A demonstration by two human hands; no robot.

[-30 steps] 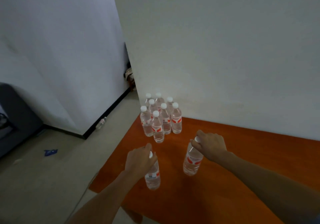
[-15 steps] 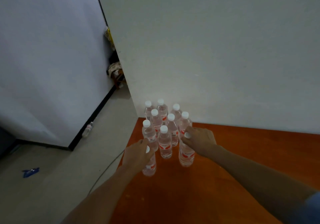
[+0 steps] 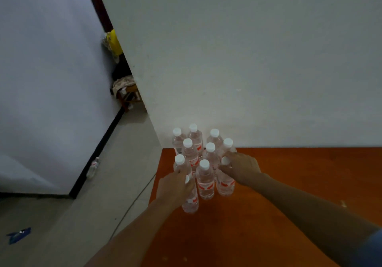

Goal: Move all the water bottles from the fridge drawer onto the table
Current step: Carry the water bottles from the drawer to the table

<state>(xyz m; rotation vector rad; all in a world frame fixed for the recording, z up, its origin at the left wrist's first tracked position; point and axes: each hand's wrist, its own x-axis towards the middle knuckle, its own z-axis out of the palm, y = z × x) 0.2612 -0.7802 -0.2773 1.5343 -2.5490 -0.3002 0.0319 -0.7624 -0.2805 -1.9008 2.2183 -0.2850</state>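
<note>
Several clear water bottles (image 3: pixel 204 182) with white caps and red labels stand clustered at the far left corner of the orange-brown table (image 3: pixel 289 184). My left hand (image 3: pixel 175 186) grips the top of a bottle (image 3: pixel 190 203) standing at the cluster's front left, near the table's left edge. My right hand (image 3: pixel 239 168) holds the neck of another bottle (image 3: pixel 225 185) at the cluster's right front; its base rests on the table. The fridge drawer is out of view.
A white wall (image 3: pixel 248 59) rises directly behind the table. On the grey floor to the left lie a stray bottle (image 3: pixel 93 167), a cable (image 3: pixel 132 202) and a blue scrap (image 3: pixel 19 234). Clutter (image 3: pixel 124 88) sits in the far corner.
Both hands carried their bottles forward to the cluster and set them beside the others. The view has shifted closer to the table corner.
</note>
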